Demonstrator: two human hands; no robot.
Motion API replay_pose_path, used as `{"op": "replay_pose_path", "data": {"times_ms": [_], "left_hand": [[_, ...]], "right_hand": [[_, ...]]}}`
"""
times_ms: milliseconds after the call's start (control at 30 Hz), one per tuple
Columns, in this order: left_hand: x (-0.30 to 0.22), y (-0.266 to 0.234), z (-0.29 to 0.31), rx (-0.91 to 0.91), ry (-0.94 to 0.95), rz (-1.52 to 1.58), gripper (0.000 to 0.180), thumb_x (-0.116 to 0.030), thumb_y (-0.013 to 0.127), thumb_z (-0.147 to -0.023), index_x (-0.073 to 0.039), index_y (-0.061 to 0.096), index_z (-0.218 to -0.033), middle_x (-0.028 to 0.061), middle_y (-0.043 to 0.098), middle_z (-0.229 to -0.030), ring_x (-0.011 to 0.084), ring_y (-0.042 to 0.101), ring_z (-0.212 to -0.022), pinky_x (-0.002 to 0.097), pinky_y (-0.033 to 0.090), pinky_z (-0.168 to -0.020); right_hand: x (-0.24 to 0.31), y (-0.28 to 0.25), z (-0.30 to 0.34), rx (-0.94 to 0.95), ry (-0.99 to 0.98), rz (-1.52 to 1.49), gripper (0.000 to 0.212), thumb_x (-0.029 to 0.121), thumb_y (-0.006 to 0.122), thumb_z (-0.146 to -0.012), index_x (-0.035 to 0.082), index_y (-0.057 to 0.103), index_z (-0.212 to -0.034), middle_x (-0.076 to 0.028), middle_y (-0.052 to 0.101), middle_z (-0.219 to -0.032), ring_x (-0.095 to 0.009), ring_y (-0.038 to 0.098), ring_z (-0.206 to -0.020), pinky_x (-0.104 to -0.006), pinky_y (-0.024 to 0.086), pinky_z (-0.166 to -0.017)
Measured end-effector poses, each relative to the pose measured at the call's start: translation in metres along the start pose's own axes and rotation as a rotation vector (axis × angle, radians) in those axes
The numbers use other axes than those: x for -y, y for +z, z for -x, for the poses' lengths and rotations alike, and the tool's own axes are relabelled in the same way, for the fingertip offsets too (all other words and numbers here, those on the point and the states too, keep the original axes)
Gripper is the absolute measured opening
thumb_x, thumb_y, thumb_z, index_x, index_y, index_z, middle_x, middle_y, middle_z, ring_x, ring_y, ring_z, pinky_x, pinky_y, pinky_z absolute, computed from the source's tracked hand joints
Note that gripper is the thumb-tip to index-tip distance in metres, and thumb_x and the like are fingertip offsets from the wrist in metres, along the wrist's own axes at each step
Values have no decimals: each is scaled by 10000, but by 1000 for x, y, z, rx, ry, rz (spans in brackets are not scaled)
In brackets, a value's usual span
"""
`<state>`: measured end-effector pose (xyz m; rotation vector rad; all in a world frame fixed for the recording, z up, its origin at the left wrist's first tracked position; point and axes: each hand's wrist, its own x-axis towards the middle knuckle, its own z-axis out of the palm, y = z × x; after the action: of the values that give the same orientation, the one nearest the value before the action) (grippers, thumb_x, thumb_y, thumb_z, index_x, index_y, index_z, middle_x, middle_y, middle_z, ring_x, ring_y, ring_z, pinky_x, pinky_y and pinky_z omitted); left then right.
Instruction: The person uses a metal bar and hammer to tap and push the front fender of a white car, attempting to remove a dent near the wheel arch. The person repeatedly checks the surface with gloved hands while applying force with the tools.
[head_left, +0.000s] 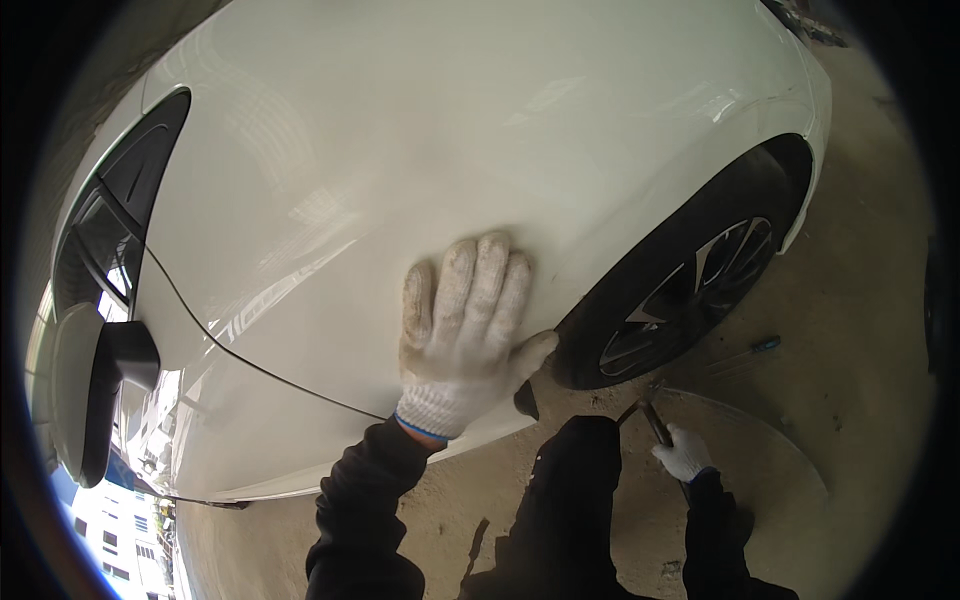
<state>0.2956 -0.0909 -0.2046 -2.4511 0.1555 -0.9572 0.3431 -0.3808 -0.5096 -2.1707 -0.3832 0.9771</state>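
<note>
Status: looks mid-job to me. Left hand (462,325) flat on the white car panel (350,170), centre of frame; four fingers nearly together, thumb out toward the wheel (690,285). Right hand (685,453), lower right of centre, fingers clamped round a dark bar tool (656,424); its far end is too small to read, so can't say what it touches. Panel fills the upper middle and left. Done, as far as shows: panel on, wheel seated in its arch, tool in hand. Left: can't tell; no clear defect readable through the glare.

Materials: panel is smooth gloss, broadly curved, streaked with reflections. Gloves are off-white knit, left one grimy at the fingers, ribbed cuff with blue edge. Tyre dull black, spokes angular. Ground (860,250) sandy brown, rough. Slim teal-handled tool (766,344) lies right of the wheel.
</note>
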Motion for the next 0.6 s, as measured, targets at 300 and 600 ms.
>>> {"op": "replay_pose_path", "data": {"times_ms": [300, 600], "left_hand": [[-3, 5, 23, -127, 14, 126, 744, -416, 797, -706, -131, 621, -1370, 118, 553, -1461, 299, 502, -1364, 579, 183, -1219], [43, -22, 88, -38, -133, 11, 660, -342, 766, -651, -63, 664, -1240, 204, 601, -1314, 409, 574, -1169, 625, 365, -997]], "right_hand": [[144, -60, 161, -656, -64, -460, 314, 164, 521, -980, -28, 559, -1226, -36, 581, -652, -102, 530, -549, -263, 435, -503], [258, -19, 139, -757, -517, -841, 365, 290, 492, -1040, -42, 608, -1138, 11, 517, -613, -56, 464, -512, -214, 396, -493]]}}
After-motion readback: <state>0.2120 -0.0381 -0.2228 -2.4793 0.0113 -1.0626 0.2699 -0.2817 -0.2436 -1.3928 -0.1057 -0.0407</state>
